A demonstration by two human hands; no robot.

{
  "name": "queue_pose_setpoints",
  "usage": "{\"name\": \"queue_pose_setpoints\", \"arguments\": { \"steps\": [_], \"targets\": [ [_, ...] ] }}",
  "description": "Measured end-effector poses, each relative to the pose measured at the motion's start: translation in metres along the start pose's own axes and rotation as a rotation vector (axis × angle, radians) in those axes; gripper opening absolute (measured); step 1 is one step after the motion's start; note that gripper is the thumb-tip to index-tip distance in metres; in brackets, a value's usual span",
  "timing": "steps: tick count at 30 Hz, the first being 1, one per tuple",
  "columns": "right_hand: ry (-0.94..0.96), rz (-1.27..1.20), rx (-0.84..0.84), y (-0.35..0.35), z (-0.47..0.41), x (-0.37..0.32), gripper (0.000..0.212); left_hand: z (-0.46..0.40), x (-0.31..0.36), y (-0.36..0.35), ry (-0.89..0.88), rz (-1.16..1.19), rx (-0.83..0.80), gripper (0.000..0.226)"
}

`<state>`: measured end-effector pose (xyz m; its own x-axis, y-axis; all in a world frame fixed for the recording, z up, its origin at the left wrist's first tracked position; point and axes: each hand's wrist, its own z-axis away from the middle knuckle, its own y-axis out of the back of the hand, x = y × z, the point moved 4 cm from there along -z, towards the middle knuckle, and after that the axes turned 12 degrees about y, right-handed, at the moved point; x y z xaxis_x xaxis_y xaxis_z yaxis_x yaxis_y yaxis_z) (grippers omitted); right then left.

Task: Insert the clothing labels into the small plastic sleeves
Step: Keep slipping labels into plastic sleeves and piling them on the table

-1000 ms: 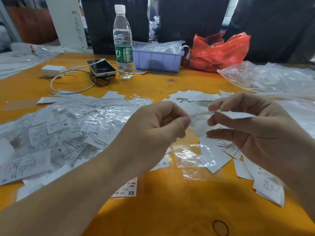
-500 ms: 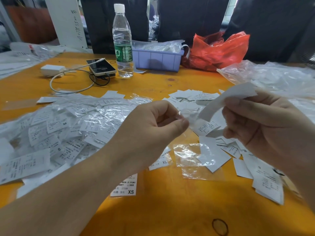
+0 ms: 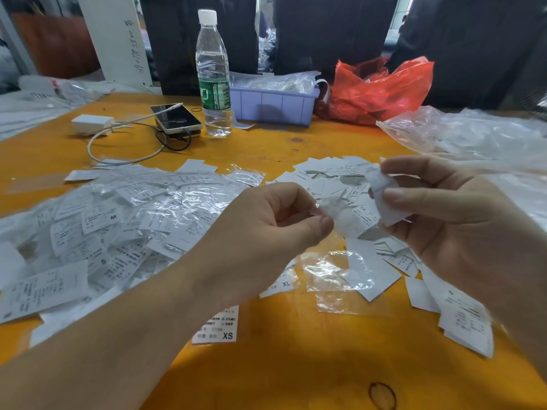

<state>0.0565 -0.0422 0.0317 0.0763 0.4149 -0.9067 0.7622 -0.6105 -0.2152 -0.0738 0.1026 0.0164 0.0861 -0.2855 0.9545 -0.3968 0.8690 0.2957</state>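
Observation:
Above the middle of the orange table [image 3: 296,365], my left hand [image 3: 272,220] pinches one end of a small clear plastic sleeve [image 3: 340,214]. My right hand [image 3: 438,211] pinches a white clothing label [image 3: 381,190], bent between thumb and fingers, at the sleeve's other end. Whether the label's tip is inside the sleeve cannot be told. Loose white labels [image 3: 334,173] lie beneath and behind my hands, and more labels [image 3: 461,318] lie under my right wrist. Empty clear sleeves [image 3: 331,273] rest on the table below my hands.
A big heap of sleeved labels [image 3: 97,232] covers the left. At the back stand a water bottle [image 3: 213,75], a phone [image 3: 176,118] with cable, a white charger [image 3: 91,124], a purple tray [image 3: 272,105] and a red bag [image 3: 379,90]. Clear plastic bags [image 3: 473,137] lie far right.
My right hand has drawn the label back down from its raised, stretched-out position and now holds it bent near the sleeve's end. My left hand has stayed almost still.

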Motion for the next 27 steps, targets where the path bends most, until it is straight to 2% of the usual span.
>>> {"name": "queue_pose_setpoints", "arguments": {
  "steps": [4,11,18,22,27],
  "targets": [
    [-0.026,0.113,0.027,-0.005,0.005,0.003,0.041,0.001,0.001,-0.002,-0.017,-0.016,-0.004,0.016],
    [-0.016,0.085,0.063,-0.014,0.009,-0.001,0.059,0.000,-0.001,-0.003,-0.025,-0.013,-0.023,0.011],
    [0.003,0.068,0.069,-0.018,0.012,-0.005,0.051,0.000,-0.003,-0.005,-0.027,-0.029,-0.039,0.009],
    [0.015,0.073,0.067,-0.020,0.013,-0.003,0.048,0.000,-0.004,-0.007,-0.016,-0.030,-0.067,0.015],
    [0.057,0.220,0.065,-0.018,0.014,-0.004,0.054,0.001,-0.003,-0.011,-0.023,-0.064,-0.090,0.020]
  ]
}}
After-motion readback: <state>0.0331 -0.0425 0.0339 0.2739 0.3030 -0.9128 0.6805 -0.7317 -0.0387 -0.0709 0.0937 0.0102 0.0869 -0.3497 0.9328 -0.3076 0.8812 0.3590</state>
